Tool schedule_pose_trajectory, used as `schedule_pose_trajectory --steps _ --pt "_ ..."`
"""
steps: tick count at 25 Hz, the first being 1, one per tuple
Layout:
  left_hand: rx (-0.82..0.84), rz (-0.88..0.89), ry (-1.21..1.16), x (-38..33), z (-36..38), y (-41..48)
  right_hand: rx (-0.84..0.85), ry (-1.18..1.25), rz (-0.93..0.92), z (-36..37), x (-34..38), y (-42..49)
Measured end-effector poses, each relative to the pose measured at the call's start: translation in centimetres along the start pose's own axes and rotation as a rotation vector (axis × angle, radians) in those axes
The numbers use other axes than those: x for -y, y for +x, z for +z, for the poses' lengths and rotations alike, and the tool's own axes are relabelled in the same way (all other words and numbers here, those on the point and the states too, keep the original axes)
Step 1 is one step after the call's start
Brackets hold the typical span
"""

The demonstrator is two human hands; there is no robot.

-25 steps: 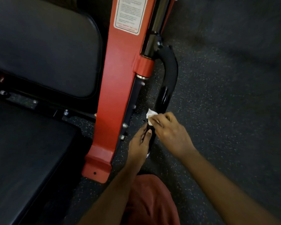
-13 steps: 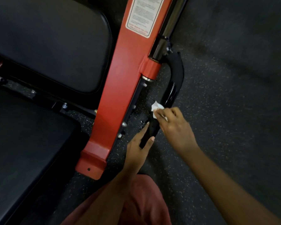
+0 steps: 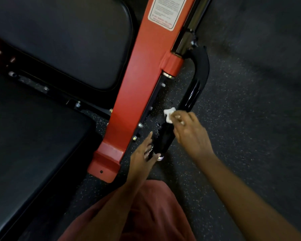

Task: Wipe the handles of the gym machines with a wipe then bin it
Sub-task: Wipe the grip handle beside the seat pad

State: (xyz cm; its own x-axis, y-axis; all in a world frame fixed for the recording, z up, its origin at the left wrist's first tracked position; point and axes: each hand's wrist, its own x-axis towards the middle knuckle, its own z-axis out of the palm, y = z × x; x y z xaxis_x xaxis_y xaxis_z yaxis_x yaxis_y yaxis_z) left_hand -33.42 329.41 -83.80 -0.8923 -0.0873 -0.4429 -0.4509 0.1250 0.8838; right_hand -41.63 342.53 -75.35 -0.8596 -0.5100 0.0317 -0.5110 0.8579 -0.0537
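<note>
wipe (image 3: pixel 169 114): white, crumpled, pressed against handle | handle (image 3: pixel 193 91): glossy black, curved

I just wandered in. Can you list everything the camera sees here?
wipe: one, white, crumpled against the handle's middle
handle: one, glossy black, right of the machine arm
machine arm: one, red, diagonal through the centre
label: one, white, top of the machine arm
pads: two, black, left side
floor: one, dark and speckled, right side
garment: one, reddish, bottom centre
left hand: one, touching the handle's lower end
right hand: one, pinching the wipe
</note>
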Motion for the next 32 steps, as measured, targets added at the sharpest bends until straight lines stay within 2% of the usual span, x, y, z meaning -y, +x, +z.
schedule_pose_trajectory --steps 3,6,7,10,13,15,19,21,23,25,28,32 --pt "-0.072 -0.02 -0.039 0.6 -1.0 -0.1 0.065 -0.028 0.007 1.4 1.5 -0.3" --pt "-0.08 -0.035 -0.055 1.1 -1.5 -0.3 0.361 0.093 0.036 4.8 4.4 -3.4" --pt "-0.08 -0.033 -0.044 1.4 -1.7 -0.4 0.414 0.118 0.027 5.8 5.0 -4.3" --pt "-0.111 -0.014 -0.016 1.5 -2.1 -0.6 0.45 0.052 -0.059 5.7 5.9 -4.4" --pt "-0.127 -0.003 -0.033 0.1 -1.9 -0.4 0.289 -0.217 -0.262 2.3 4.0 -1.0" --pt "-0.139 -0.004 -0.055 -1.3 -1.7 -0.1 0.217 -0.323 -0.253 0.1 1.9 2.4" --pt "-0.165 0.022 -0.025 -4.2 -1.6 1.0 0.42 -0.392 -0.181 -1.1 2.8 4.5" --pt "-0.167 0.024 -0.017 -4.8 -1.7 1.5 0.544 -0.391 -0.24 0.0 4.2 2.6" --pt "-0.172 0.032 -0.008 -5.3 -1.9 1.8 0.582 -0.354 -0.285 0.5 4.3 1.6" --pt "-0.173 0.034 -0.019 -5.6 -2.0 1.9 0.544 -0.354 -0.35 0.0 3.5 1.9" --pt "-0.178 0.03 -0.035 -6.6 -1.2 1.4 0.448 -0.477 -0.43 -2.7 1.5 3.5" --pt "-0.137 0.041 -0.02 -9.2 0.2 1.2 0.256 -0.608 -0.351 -7.0 -3.0 8.2"
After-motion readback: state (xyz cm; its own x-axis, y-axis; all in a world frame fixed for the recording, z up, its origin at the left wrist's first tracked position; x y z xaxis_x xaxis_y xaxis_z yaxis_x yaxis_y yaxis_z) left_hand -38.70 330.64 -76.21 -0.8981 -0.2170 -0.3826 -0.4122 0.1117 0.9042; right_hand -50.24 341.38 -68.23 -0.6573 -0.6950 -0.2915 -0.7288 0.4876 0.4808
